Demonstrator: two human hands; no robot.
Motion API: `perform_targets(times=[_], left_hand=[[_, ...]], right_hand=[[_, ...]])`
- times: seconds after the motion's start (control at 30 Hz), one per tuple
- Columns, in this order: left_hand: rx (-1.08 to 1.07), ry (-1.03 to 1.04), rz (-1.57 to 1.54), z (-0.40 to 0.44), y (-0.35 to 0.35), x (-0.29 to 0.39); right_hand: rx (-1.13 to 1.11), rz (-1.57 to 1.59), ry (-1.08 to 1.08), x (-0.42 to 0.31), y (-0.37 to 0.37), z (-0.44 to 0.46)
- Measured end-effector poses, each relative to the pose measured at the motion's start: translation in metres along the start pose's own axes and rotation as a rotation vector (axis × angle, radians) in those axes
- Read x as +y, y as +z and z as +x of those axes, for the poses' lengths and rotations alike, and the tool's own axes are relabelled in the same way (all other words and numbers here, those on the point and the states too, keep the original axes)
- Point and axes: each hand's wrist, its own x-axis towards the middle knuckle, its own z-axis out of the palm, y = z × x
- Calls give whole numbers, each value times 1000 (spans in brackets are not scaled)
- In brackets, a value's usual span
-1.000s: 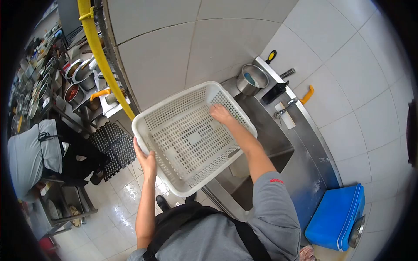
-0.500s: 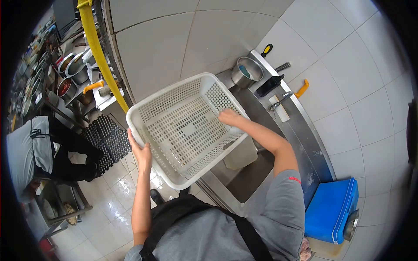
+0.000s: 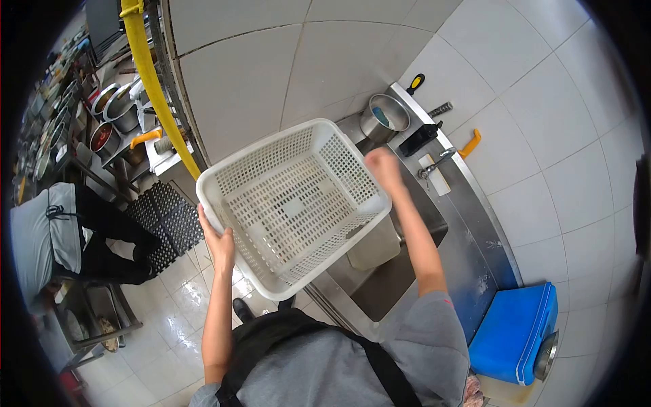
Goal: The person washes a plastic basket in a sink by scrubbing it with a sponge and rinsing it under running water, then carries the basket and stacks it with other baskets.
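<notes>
Pale tiled walls [image 3: 542, 142] stand behind the steel sink [image 3: 380, 296], partly hidden from me by the white basket [image 3: 293, 207] held over its edge; the left hand [image 3: 220, 245] has its fingers clamped on the rim, while the right hand [image 3: 384, 169] blurs beside the opposite rim, fingers apart or together I cannot tell

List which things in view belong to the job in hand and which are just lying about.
Seemingly in the job: white basket, held by the left hand; right hand, blurred, near the basket; perhaps the sink.

Apparently lying about: metal pot; black bottle; blue box.
</notes>
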Motion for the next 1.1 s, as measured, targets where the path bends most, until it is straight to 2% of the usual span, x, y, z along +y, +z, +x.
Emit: perform_targets(times=[0.03, 0.07, 0.1, 0.13, 0.2, 0.23, 0.27, 0.3, 0.4, 0.5, 0.57, 0.63, 0.73, 0.83, 0.93, 1.03, 1.07, 1.1], left_hand=[[-2, 1, 4, 0, 0, 2], [-9, 2, 7, 0, 0, 3], [-15, 5, 3, -1, -1, 1], [-17, 11, -5, 1, -1, -3], [-5, 15, -9, 2, 0, -8], [7, 15, -5, 4, 0, -9], [15, 13, 1, 3, 0, -10], [-10, -4, -8, -5, -2, -8], [-42, 7, -25, 3, -1, -3], [4, 5, -21, 0, 1, -2], [-16, 18, -46, 2, 2, -2], [-38, -15, -110, 1, 0, -2], [-24, 8, -63, 2, -1, -8], [-8, 14, -47, 4, 1, -9], [-1, 1, -35, 3, 0, -8], [-20, -23, -50, 3, -2, -5], [-27, -32, -61, 4, -2, -4], [-17, -15, -55, 5, -1, -5]], right_hand=[[82, 138, 161, 10, -19, 7], [183, 483, 227, 23, -38, 9], [331, 583, 320, 25, -54, 3], [404, 634, 315, 34, -61, -6], [549, 783, 423, 89, -43, -43], [624, 1066, 505, 103, -20, -74], [46, 341, 813, 148, 12, -122], [-635, -409, 712, 191, 43, -169], [-321, -144, 916, 189, 65, -204], [-169, 41, 1013, 156, 27, -163], [230, 217, 823, 113, 10, -122], [137, 56, 585, 63, -4, -93], [-42, -529, 325, 14, 3, -85], [-73, -552, 326, 21, 8, -84], [-242, -503, 302, 34, -4, -81], [-508, -336, 313, 47, -27, -67], [-621, -299, 393, 45, -35, -58], [-483, -329, 304, 33, -37, -51]])
